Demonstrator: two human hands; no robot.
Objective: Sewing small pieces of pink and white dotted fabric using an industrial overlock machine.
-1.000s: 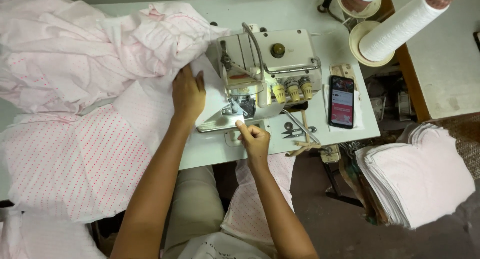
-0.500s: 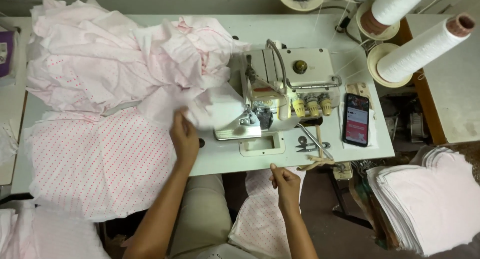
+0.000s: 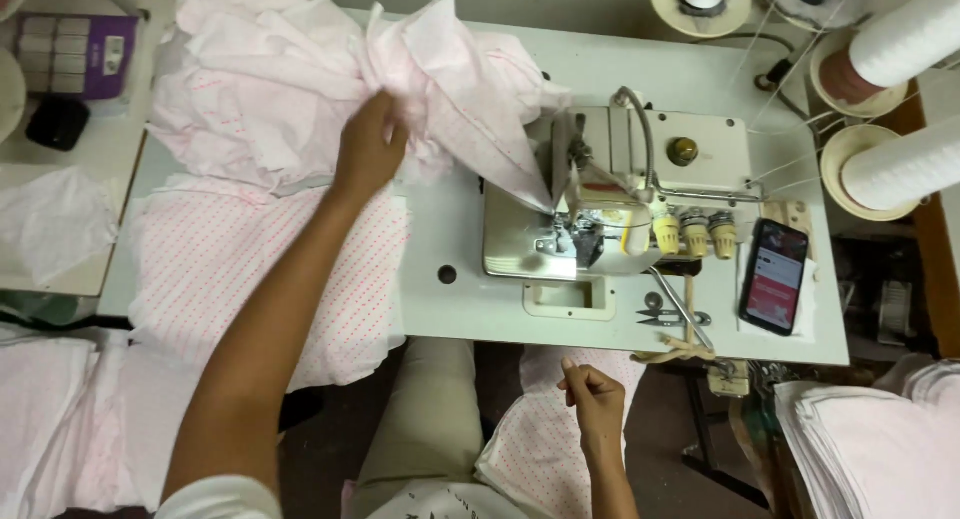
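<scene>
- Right hand [image 3: 592,394] hangs below the table [image 3: 450,309] edge over the lap, fingers curled loosely; it seems to pinch something thin, though the view is too poor to be sure.
- Dotted pink cloth [image 3: 250,269] lies flat on the table's left side, under the left forearm.
- Scissors [image 3: 672,314] and a phone [image 3: 774,276] lie right of the sewing machine [image 3: 620,204].
- Left hand [image 3: 368,149] grips a fold of the pink fabric pile [image 3: 260,89], farther back, left of the machine.
</scene>
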